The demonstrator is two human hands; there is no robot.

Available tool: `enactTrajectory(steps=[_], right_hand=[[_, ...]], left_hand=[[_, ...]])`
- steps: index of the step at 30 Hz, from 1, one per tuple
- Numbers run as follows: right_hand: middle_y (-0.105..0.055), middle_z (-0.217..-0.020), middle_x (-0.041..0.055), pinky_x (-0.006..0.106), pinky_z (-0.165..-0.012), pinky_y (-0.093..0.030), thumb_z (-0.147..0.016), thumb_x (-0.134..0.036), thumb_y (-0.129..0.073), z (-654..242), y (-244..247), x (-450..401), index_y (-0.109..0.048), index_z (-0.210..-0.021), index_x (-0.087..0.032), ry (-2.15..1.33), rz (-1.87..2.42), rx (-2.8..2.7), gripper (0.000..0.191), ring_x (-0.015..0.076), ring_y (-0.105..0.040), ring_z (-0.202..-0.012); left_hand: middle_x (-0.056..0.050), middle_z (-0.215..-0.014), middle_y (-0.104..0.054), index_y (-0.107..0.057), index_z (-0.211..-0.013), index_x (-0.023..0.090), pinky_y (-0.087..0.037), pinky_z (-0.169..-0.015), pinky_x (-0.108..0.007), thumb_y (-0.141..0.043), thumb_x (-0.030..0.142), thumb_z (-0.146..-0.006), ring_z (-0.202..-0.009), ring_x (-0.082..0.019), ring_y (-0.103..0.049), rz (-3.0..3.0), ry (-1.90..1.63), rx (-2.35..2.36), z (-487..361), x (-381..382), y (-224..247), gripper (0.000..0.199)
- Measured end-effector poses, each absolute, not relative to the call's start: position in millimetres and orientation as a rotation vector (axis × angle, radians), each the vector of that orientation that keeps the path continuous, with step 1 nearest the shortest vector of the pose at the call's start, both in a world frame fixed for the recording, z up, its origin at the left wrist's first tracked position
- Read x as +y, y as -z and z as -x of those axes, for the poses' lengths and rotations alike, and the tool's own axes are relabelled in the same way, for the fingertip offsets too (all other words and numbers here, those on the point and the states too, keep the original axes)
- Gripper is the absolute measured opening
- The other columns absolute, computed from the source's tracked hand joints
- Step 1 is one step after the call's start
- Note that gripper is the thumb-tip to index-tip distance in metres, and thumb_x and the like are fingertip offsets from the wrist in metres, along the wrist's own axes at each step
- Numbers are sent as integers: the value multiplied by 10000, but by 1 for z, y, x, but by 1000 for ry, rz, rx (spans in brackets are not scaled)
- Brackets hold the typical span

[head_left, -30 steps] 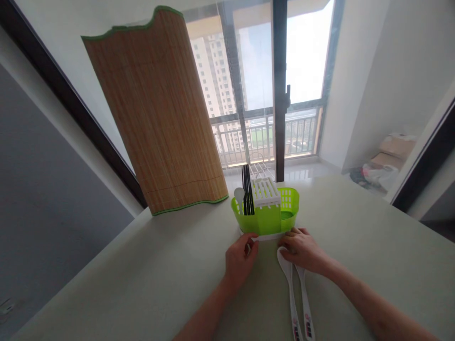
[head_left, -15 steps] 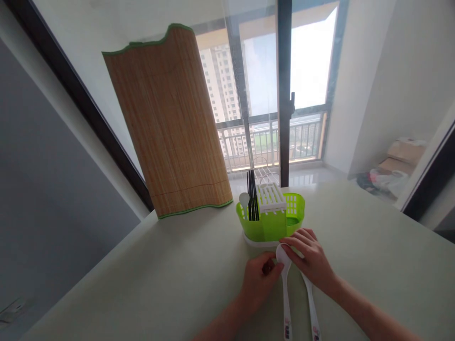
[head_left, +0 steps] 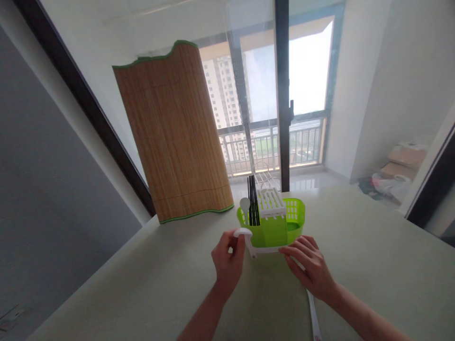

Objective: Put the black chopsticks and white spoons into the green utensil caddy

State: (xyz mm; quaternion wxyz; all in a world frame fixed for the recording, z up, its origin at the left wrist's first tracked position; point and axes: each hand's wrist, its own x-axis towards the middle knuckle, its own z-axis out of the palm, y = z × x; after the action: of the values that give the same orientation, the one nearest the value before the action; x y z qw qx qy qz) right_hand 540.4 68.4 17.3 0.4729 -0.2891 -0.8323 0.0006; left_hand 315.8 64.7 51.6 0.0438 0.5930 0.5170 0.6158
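My left hand [head_left: 228, 263] is closed on a white long-handled spoon [head_left: 243, 232], pinching it near its bowl, with the handle pointing away and foreshortened. Just behind it stands a bright green utensil caddy [head_left: 273, 232] on a white base. My right hand [head_left: 307, 265] is at the caddy's front right, fingers stretched out and apart, with nothing held in them. Under that hand a second white handle [head_left: 313, 316] runs toward the near edge; its far end is hidden. The caddy holds black chopsticks [head_left: 253, 203], a small white spoon [head_left: 245, 204] and a white slotted rack [head_left: 272, 201].
A bamboo mat with green edging [head_left: 177, 137] stands partly rolled at the table's back left. Behind the pale table [head_left: 142, 279] is a glass door with a dark frame [head_left: 284, 94]. Cardboard boxes and bags [head_left: 401, 166] lie beyond the glass at right.
My left hand has lifted the white spoon off the table and moved it left, turning its handle away from me. My right hand has let go of the spoon's bowl and stays nearby.
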Motion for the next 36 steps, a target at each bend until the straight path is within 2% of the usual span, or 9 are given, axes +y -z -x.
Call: enactTrajectory(steps=[4, 8, 15, 21, 24, 26, 29, 33, 36], right_hand=[[-633, -836, 47, 386, -800, -369, -935, -184, -474, -543, -16, 74, -618, -1024, -210, 54, 794, -2093, 171, 208, -526, -799], [-632, -835, 52, 387, -829, -353, -960, -218, -451, -546, -16, 81, -641, -941, -208, 103, 933, -2172, 191, 213, -530, -836], [-627, -816, 50, 368, -830, -337, -973, -209, -422, -550, -12, 88, -637, -882, -199, 109, 1012, -2206, 233, 205, -526, -846], [-614, -791, 43, 373, -835, -325, -971, -207, -424, -548, -12, 87, -616, -827, -196, 161, 968, -2196, 240, 201, -516, -824], [-609, -782, 39, 375, -842, -321, -964, -195, -430, -548, -12, 87, -602, -797, -197, 167, 986, -2216, 239, 201, -519, -823], [-607, -773, 36, 375, -841, -321, -958, -190, -436, -548, -11, 87, -597, -785, -197, 167, 1000, -2233, 236, 200, -521, -814], [-610, -774, 36, 371, -833, -323, -951, -180, -445, -550, -10, 89, -598, -783, -196, 161, 1028, -2266, 228, 201, -528, -812], [-618, -769, 35, 349, -804, -332, -938, -167, -469, -553, -9, 91, -595, -756, -194, 151, 1087, -2328, 223, 198, -544, -805], [-635, -782, 36, 337, -782, -339, -936, -175, -478, -554, -8, 92, -607, -759, -196, 129, 1146, -2358, 220, 200, -559, -811]], left_hand=[[39, -617, -593, -619, -818, 186, -438, -533, -189, -597, 411, -840, -530, -88, -526, -1691, -2178, 1601, -300, 91, -86, 228], [37, -658, -598, -603, -810, 185, -420, -543, -192, -597, 413, -838, -558, -87, -518, -1738, -2208, 1573, -300, 120, -105, 230], [12, -693, -632, -571, -789, 186, -404, -591, -218, -476, 426, -879, -615, -116, -568, -1854, -1707, 1878, -302, 161, -91, 274], [18, -635, -638, -624, -688, 196, -276, -526, -235, -582, 401, -803, -572, -134, -546, -1993, -1337, 1987, -303, 167, -78, 239], [10, -670, -640, -647, -722, 207, -246, -526, -242, -595, 400, -793, -599, -146, -544, -1992, -1275, 2061, -305, 167, -78, 212], [6, -754, -642, -657, -826, 218, -249, -531, -240, -595, 385, -794, -640, -147, -549, -1997, -1279, 2090, -305, 168, -80, 181], [8, -843, -611, -619, -1010, 225, -285, -547, -229, -599, 350, -790, -677, -137, -541, -2005, -1397, 2087, -303, 166, -81, 254], [35, -755, -545, -588, -1009, 214, -350, -585, -219, -557, 328, -826, -631, -117, -493, -1863, -1735, 1930, -304, 148, -64, 217], [64, -643, -469, -564, -994, 216, -342, -548, -211, -522, 327, -860, -563, -107, -450, -1809, -1675, 1671, -319, 118, -38, 179]])
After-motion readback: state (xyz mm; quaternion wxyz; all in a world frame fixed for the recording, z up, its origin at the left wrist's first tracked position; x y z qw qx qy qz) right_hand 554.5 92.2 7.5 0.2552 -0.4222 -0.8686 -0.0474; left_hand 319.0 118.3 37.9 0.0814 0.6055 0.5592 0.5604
